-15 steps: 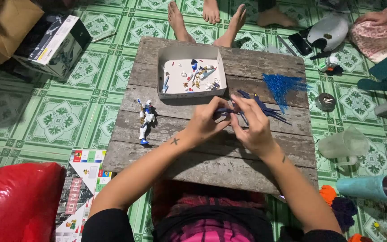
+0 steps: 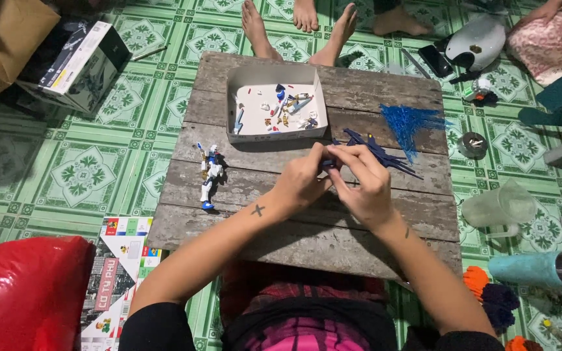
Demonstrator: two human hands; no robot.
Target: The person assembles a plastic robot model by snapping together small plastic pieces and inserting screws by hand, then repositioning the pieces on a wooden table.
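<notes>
In the head view, both hands are meeting just right of the frame's centre, over a low wooden tabletop [image 2: 261, 214] standing on green patterned floor tiles. The left hand [image 2: 302, 183] and the right hand [image 2: 363, 185] are touching each other, their fingers [image 2: 349, 155] pinching a small dark blue part [image 2: 328, 164] between them; most of that part is hidden by the fingers. Just beyond the hands, to the upper right, a dark blue sprue [image 2: 375, 151] is lying on the tabletop, and a brighter blue sprue [image 2: 411, 123] is lying near the right edge.

A shallow white box [image 2: 245, 81] is sitting at the upper middle of the tabletop, holding loose small pieces in blue, white and yellow. To the left of the hands, well apart from them, a small blue and white figure [image 2: 208, 175] is lying on the planks.

On the floor, a red bag [image 2: 24, 292] is filling the lower left corner, a printed sheet [image 2: 115, 273] is lying beside it, and a teal bottle [image 2: 538, 270] is lying at the lower right. Another person's bare feet [image 2: 304, 23] are showing at the top edge.
</notes>
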